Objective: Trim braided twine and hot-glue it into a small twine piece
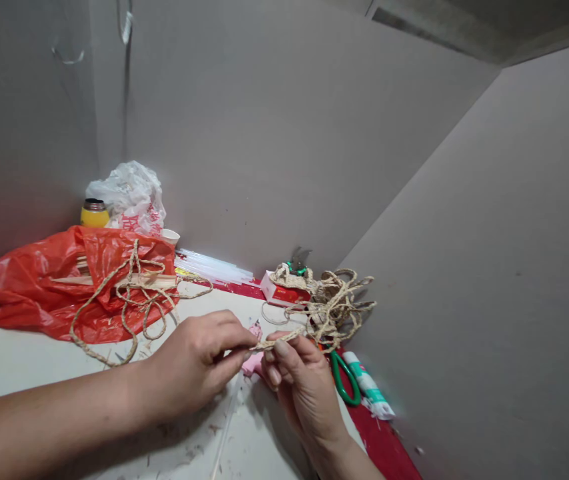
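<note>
Between my two hands runs a short stretch of braided straw rope. My left hand pinches its left end between thumb and fingers. My right hand grips the same rope a little further right, its thumb on top. Just beyond the right hand lies a tangled heap of the rope. Another loose length loops over a red plastic bag on the left. Partly hidden behind my hands is a pink object whose kind I cannot make out.
Green-handled scissors and a white-and-green tube lie at the right edge. Clear sticks and a red-and-white box line the back. A yellow jar and a white plastic bag stand at back left. Grey walls enclose the table.
</note>
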The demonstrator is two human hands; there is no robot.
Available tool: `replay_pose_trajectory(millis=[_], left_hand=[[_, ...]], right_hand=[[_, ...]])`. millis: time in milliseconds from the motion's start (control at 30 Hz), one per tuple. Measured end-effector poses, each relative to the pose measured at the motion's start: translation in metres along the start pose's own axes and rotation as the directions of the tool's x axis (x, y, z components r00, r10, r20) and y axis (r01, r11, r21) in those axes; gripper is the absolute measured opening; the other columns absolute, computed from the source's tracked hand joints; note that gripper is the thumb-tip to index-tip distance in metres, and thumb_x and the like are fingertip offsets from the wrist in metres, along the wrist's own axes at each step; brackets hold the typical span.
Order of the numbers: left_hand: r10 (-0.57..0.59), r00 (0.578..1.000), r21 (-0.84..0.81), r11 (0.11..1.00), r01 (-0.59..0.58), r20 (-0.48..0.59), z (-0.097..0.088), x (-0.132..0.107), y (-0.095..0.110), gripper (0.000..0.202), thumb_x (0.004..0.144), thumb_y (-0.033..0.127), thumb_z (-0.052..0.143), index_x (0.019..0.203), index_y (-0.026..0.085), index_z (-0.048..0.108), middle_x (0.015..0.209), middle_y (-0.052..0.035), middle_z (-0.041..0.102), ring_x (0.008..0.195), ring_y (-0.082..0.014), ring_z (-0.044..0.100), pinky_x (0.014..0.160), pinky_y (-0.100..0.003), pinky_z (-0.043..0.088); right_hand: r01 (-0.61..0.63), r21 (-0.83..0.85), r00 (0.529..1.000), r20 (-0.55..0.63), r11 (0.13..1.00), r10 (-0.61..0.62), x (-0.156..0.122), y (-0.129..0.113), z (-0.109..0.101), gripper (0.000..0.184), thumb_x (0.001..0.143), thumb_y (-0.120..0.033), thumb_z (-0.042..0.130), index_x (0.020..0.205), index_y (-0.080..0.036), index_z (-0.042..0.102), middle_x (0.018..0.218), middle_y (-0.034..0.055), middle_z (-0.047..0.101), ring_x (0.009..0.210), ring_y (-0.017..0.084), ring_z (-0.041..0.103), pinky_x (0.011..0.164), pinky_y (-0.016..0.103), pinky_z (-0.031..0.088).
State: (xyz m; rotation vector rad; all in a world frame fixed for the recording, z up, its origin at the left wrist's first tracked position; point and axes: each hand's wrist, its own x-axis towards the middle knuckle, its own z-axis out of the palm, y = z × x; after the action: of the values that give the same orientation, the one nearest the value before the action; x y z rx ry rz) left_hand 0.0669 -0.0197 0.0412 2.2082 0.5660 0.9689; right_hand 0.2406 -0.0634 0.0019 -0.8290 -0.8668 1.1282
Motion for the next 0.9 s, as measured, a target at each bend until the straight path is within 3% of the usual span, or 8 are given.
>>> replay_pose_trajectory(millis=[67,100,200,300,367,533,667,900], left_hand=[[0.088,0.995,0.091,0.992,-0.091,0.039,-0.001,-0.003,0.000,0.025,0.090,0.020,0.046,0.097,0.014,0.069,0.086,-0.0096,0.066,0.078,-0.0157,0.059,0.070,-0.025,0.044],[0.070,0.996,0.093,0.993,-0.075,0.064,-0.001,-0.003,0.000,0.026,0.091,0.021,0.045,0.096,0.014,0.069,0.083,-0.0090,0.066,0.076,-0.0153,0.059,0.069,-0.025,0.043],[-0.147,0.974,-0.132,0.976,0.171,0.173,-0.001,-0.002,0.003,0.023,0.090,0.025,0.046,0.081,0.015,0.065,0.067,-0.0017,0.061,0.058,-0.0101,0.054,0.057,-0.021,0.041],[-0.329,0.875,-0.432,0.773,0.465,0.354,0.002,0.001,0.001,0.023,0.089,0.034,0.049,0.076,0.016,0.056,0.059,0.0037,0.056,0.042,-0.0054,0.045,0.042,-0.016,0.033],[-0.359,0.844,-0.499,0.687,0.528,0.399,0.005,0.003,-0.002,0.024,0.088,0.038,0.050,0.076,0.017,0.053,0.058,0.0044,0.057,0.039,-0.0040,0.043,0.038,-0.015,0.030],[-0.417,0.831,-0.466,0.691,0.552,0.368,0.009,0.003,-0.004,0.024,0.087,0.039,0.053,0.091,0.016,0.059,0.061,0.0048,0.058,0.036,-0.0029,0.042,0.036,-0.014,0.030],[-0.369,0.855,-0.491,0.704,0.513,0.365,0.009,0.003,-0.001,0.030,0.087,0.040,0.052,0.085,0.013,0.064,0.061,0.0037,0.058,0.037,-0.0019,0.043,0.039,-0.014,0.032],[-0.371,0.851,-0.506,0.687,0.521,0.372,0.013,0.001,-0.003,0.027,0.087,0.041,0.051,0.084,0.015,0.058,0.059,0.0026,0.060,0.035,-0.0036,0.043,0.037,-0.014,0.032]], right_hand=[[0.013,-0.005,1.000,-0.011,1.000,-0.014,-0.001,-0.001,0.000,0.017,0.070,-0.032,0.079,0.073,-0.018,0.071,0.053,-0.0021,0.060,0.041,0.005,0.044,0.043,0.017,0.035],[0.016,-0.008,1.000,-0.015,1.000,-0.016,-0.001,-0.001,0.000,0.016,0.071,-0.032,0.079,0.072,-0.018,0.071,0.052,-0.0022,0.060,0.041,0.005,0.044,0.043,0.017,0.036],[0.010,-0.013,1.000,-0.023,1.000,-0.010,-0.002,-0.003,0.000,0.016,0.071,-0.030,0.079,0.067,-0.017,0.069,0.050,-0.0029,0.059,0.040,0.004,0.042,0.044,0.016,0.036],[-0.012,0.019,0.999,-0.043,1.000,0.013,-0.003,-0.004,0.001,0.021,0.071,-0.029,0.079,0.062,-0.017,0.065,0.047,-0.0042,0.056,0.038,0.004,0.040,0.042,0.015,0.035],[-0.036,0.044,0.998,-0.051,0.998,0.039,-0.003,-0.004,0.002,0.021,0.071,-0.028,0.079,0.061,-0.017,0.064,0.046,-0.0052,0.054,0.038,0.003,0.040,0.042,0.015,0.035],[-0.068,0.022,0.997,-0.020,0.997,0.069,-0.003,-0.004,0.005,0.019,0.073,-0.029,0.078,0.066,-0.017,0.066,0.051,-0.0039,0.058,0.041,0.004,0.046,0.044,0.014,0.037],[-0.060,-0.016,0.998,0.017,0.998,0.060,-0.004,-0.003,0.004,0.017,0.072,-0.030,0.079,0.074,-0.016,0.071,0.055,-0.0036,0.059,0.042,0.003,0.047,0.043,0.013,0.036],[-0.038,-0.038,0.999,0.031,0.999,0.039,-0.004,-0.003,0.004,0.018,0.070,-0.032,0.080,0.075,-0.016,0.072,0.055,-0.0031,0.061,0.042,0.003,0.050,0.042,0.013,0.037]])
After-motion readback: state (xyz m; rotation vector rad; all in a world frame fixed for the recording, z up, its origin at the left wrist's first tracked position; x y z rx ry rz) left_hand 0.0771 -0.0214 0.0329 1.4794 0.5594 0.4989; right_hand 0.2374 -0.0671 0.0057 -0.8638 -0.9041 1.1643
